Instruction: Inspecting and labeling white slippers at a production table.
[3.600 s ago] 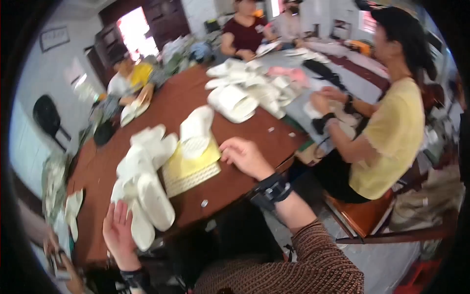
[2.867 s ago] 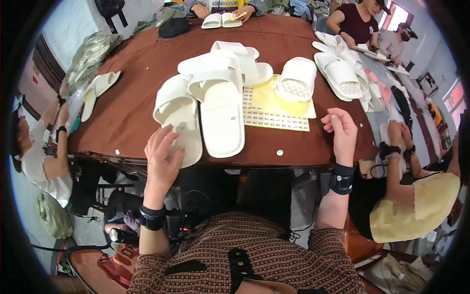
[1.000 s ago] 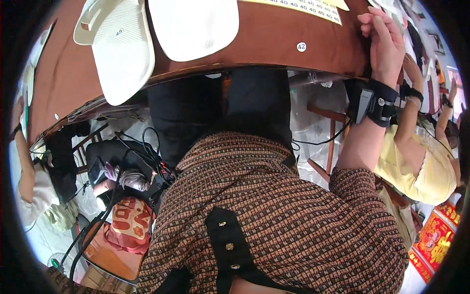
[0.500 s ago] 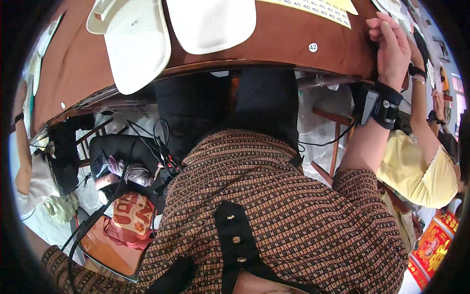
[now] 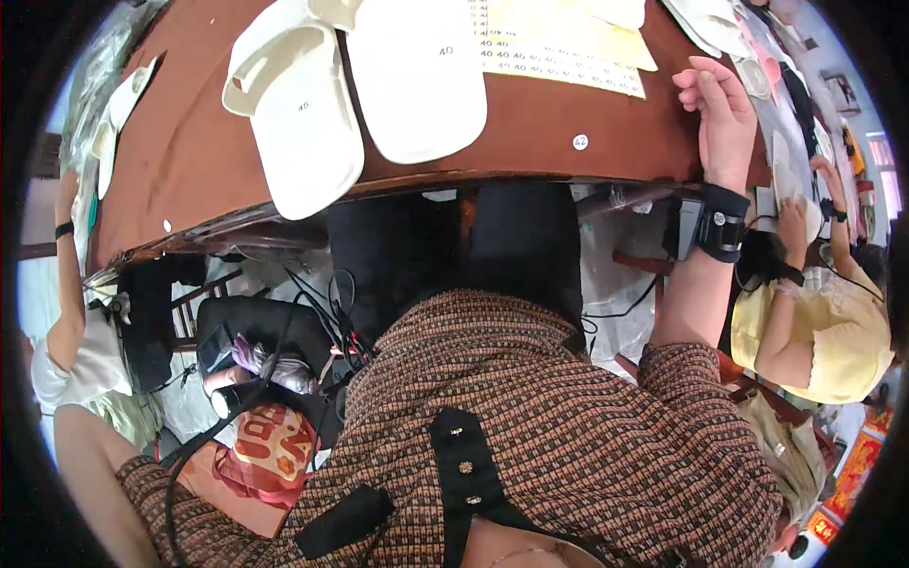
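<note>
2 slippers (image 5: 355, 95) sit side by side on the table (image 5: 189, 161) at about 11 o'clock, toes hanging over its near edge. Paper sheet (image 5: 559, 47) lies at 12, right hand (image 5: 721, 118) rests on the table edge around 1.

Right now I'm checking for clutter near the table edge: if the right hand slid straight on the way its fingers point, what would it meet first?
The right hand rests on the brown table, fingers pointing away from the person. First in that line looks to be the pale items beyond the fingertips; the yellow paper sheet lies off to its left. Depth is unclear.
</note>
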The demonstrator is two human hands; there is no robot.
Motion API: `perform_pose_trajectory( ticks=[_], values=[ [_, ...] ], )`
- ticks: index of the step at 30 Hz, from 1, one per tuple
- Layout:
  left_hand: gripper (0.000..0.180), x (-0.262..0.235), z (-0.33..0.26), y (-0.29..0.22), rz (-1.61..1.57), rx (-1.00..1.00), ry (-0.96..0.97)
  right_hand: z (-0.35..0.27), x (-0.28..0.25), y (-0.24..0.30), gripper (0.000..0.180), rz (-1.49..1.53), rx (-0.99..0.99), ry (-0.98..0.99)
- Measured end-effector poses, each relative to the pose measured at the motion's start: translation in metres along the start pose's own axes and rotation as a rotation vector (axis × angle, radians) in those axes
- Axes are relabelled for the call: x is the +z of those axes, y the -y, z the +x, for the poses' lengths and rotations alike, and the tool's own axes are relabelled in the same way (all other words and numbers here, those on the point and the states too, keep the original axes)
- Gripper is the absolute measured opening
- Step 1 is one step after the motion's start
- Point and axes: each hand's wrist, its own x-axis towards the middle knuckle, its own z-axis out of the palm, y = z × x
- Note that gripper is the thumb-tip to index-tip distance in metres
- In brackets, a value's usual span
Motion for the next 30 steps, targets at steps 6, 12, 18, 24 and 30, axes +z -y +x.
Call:
perform_pose_trajectory(
  ticks=[6, 12, 18, 24, 30],
  values=[
    [0.016, 0.005, 0.019, -0.004, -0.011, 0.069, -0.038, -0.005, 0.005, 0.017, 0.021, -0.038, -0.029, -0.05],
    [0.016, 0.0, 0.049, -0.002, 0.03, 0.194, -0.103, -0.008, 0.007, 0.015, 0.019, -0.096, -0.006, -0.029],
    [0.015, 0.01, 0.038, -0.01, 0.029, 0.202, -0.174, -0.014, 0.017, 0.05, 0.019, -0.247, -0.023, -0.082],
    [0.017, 0.043, 0.038, 0.063, 0.621, 0.006, 0.006, -0.024, 0.089, 0.094, 0.019, -0.049, -0.134, 0.096],
    [0.035, 0.066, 0.033, 0.077, 0.67, -0.05, 0.143, -0.033, 0.158, 0.094, 0.026, -0.157, -0.3, 0.268]
  ],
)
